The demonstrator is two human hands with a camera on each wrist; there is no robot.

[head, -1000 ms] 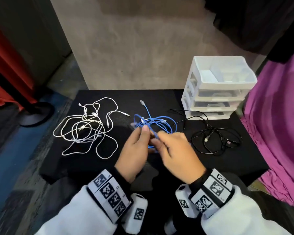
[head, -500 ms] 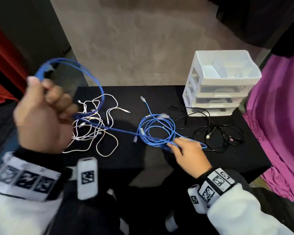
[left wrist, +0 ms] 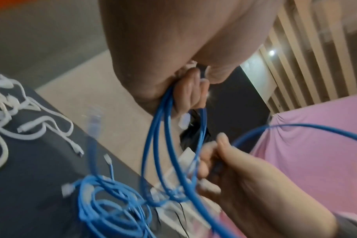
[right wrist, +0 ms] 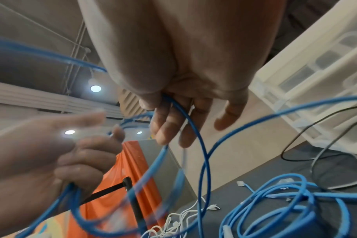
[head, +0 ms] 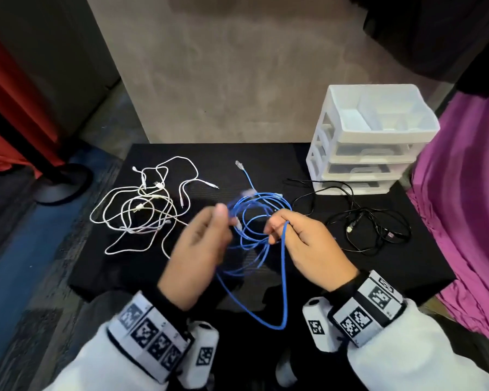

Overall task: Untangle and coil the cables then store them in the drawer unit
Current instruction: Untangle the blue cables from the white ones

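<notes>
Both hands up over the table (head: 158, 272): left hand (head: 198, 255) fingers clenched round loops of the blue cable (head: 284, 277), right hand (head: 308, 244) pinching one strand, the rest tangled on the table.

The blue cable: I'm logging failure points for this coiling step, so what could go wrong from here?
1. The blue cable held by the left hand and right hand runs into a blue bundle on the table; pulling could tighten a snag or drag the bundle.
2. A long loop hangs off the table's near edge and may catch.
3. The black cables and white cables lie close beside the bundle and could get hooked.
</notes>
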